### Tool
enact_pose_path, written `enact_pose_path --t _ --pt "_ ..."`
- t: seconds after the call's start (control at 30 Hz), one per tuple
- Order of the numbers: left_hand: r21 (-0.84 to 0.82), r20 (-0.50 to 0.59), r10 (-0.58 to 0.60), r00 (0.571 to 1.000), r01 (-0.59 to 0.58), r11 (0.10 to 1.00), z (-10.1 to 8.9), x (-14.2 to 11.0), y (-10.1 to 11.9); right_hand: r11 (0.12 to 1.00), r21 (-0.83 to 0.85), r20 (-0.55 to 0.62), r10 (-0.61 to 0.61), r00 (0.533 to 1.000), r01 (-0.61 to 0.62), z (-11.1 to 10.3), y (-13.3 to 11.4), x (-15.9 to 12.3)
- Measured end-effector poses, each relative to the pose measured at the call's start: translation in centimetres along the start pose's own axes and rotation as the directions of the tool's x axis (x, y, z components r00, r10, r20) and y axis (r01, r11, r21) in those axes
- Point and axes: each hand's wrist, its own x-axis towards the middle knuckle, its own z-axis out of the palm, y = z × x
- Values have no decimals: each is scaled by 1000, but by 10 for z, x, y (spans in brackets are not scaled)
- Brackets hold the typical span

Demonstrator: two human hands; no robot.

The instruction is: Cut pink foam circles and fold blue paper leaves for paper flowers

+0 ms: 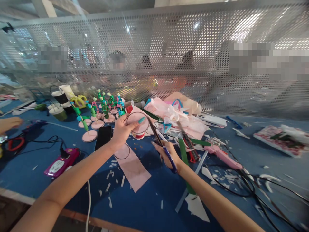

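My left hand [123, 129] pinches a piece of pink paper [136, 118] marked with a dark round outline, the thumb lying across its face. My right hand [167, 153] grips scissors [156, 134] by their blue handles, the dark blades pointing up beside the paper's right edge. From here I cannot tell whether the blades touch the paper. Under the paper stands a small red and white roll [138, 135]. A pink paper strip [134, 170] with another drawn circle lies below my left hand. Left of that hand is a black phone [103, 138].
Small green and blue flower stems on pink round bases [89, 136] stand at left. A purple power strip [62, 162] and cables lie nearer. A pink glue gun [224, 157], paper scraps and a pink paper pile [166, 112] are right. Another person's hand [11, 124] reaches in at left.
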Motion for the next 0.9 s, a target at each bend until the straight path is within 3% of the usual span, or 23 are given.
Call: enact_pose_path --t 0.37,0.9 --pt "-18 -20 40 999 -41 999 -2 2 -7 994 -100 1 -48 999 48 -4 1 0" --pt "66 0 22 1000 -22 998 -3 2 -5 1000 -23 36 4 999 -3 -2 0 0"
